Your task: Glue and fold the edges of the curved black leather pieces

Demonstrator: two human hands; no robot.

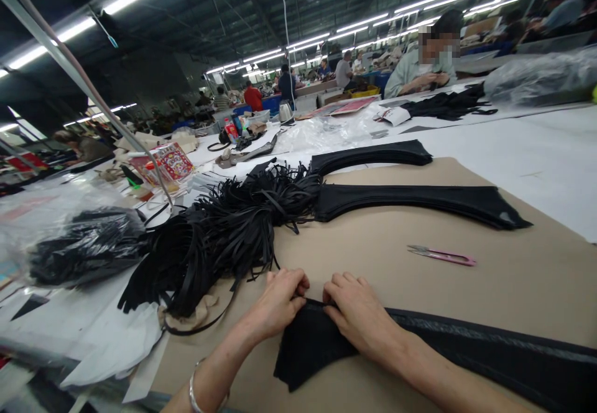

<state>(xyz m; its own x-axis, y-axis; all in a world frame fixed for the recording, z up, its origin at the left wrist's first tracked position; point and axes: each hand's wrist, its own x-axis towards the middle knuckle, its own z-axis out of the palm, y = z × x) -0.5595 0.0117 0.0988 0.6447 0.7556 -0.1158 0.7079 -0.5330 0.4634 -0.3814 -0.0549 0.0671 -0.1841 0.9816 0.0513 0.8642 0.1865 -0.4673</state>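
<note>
A long black fabric piece (317,344) lies on brown paper (368,245) in front of me, running off to the lower right with a shiny strip along its upper edge. My left hand (284,298) pinches the top edge near its left end, fingers curled. Close beside it, my right hand (357,310) is closed on the same edge, thumb below. Pink thread snips (442,255) rest on the paper beyond my right hand. Farther back lie two stacks of curved black pieces, a nearer stack (410,200) and a farther one (373,155).
A tangled heap of black strips (233,220) spreads to the left, beside a plastic bag of black material (88,239). A co-worker (422,64) sits across the white table (527,164). Clear plastic (545,80) lies at the far right. A cable (112,114) hangs at left.
</note>
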